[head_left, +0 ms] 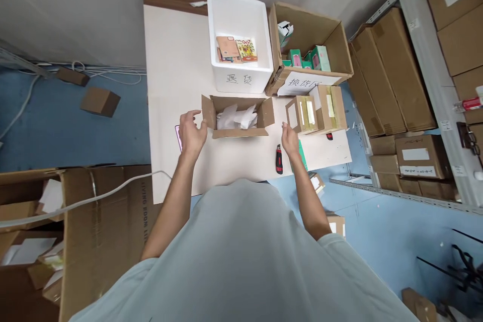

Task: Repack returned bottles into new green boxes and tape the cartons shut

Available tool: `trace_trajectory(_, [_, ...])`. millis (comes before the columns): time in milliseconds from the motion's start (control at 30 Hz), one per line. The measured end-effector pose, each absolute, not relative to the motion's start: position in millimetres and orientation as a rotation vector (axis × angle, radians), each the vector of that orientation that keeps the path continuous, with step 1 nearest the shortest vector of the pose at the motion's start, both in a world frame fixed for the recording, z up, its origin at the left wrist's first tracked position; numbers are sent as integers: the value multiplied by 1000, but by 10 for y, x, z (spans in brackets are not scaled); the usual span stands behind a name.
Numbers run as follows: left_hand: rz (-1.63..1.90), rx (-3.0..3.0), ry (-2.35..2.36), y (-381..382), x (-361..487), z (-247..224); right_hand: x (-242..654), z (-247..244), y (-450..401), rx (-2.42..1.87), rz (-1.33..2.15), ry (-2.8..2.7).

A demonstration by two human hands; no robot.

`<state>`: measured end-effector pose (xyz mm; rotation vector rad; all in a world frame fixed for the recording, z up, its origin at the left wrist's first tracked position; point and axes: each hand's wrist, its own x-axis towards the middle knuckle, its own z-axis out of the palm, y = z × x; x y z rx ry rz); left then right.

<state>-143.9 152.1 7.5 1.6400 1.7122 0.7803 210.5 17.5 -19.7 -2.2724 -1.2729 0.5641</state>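
Observation:
On the white table an opened cardboard box (240,133) stands in front of me, flaps folded out. Crumpled white wrapping (237,117) lies inside it; what it covers is hidden. My left hand (192,133) is open beside the box's left flap, thumb and fingers apart, holding nothing. Partly under that hand lies a phone-like thing with a pink edge (178,137). To the right of the box, my right hand (290,139) has its fingers curled together, with nothing visible in them. A black and red box cutter (278,159) lies just left of my right forearm.
Behind the box stand a white foam bin (241,79) holding booklets and a large carton (309,76) with small green boxes. Taped parcels (317,110) sit at the right. A green item (303,155) is near my right wrist. Shelves (409,35) hold cartons; a cable (113,184) crosses left.

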Motion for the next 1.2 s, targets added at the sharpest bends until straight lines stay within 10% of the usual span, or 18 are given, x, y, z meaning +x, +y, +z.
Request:
trace_trajectory(233, [1046, 1779, 1512, 744, -923, 410, 2513, -610, -898, -2943, 806, -857])
trace_trajectory(900, [508, 1460, 1129, 414, 1301, 72, 3021, -539, -1247, -2147, 837, -1171])
trace_trajectory(1200, [575, 1105, 1093, 444, 1266, 4, 3132, -225, -896, -1468, 1459, -534])
